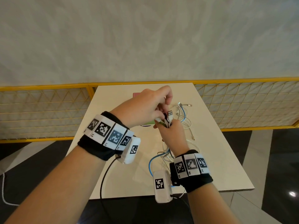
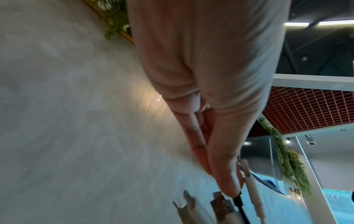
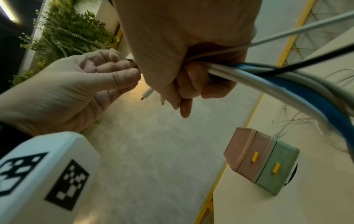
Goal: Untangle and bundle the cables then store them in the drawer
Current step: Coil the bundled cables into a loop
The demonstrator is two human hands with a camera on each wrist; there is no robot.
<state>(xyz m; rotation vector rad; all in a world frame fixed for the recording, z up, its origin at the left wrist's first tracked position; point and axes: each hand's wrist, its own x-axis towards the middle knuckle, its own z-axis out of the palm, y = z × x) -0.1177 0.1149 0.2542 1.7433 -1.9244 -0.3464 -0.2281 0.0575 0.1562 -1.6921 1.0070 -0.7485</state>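
My right hand (image 1: 171, 131) grips a bunch of white, blue and black cables (image 3: 272, 75) in a fist above the table. Their plug ends (image 1: 169, 116) stick up out of the fist. The left hand (image 1: 162, 113) comes in from above and pinches one plug end; in the left wrist view its fingertips (image 2: 228, 186) touch a black plug (image 2: 237, 200) beside USB plugs (image 2: 220, 207). Loose cable loops (image 1: 183, 118) trail over the table and hang below my right wrist. The small pink and green drawer box (image 3: 260, 160) with yellow handles stands shut, mostly hidden behind the left hand in the head view.
The cream table (image 1: 113, 159) is narrow, with dark floor on both sides and at its near edge. A yellow mesh railing (image 1: 48, 110) runs behind it, under a grey wall. A dark wire (image 1: 103, 178) hangs from my left wrist unit.
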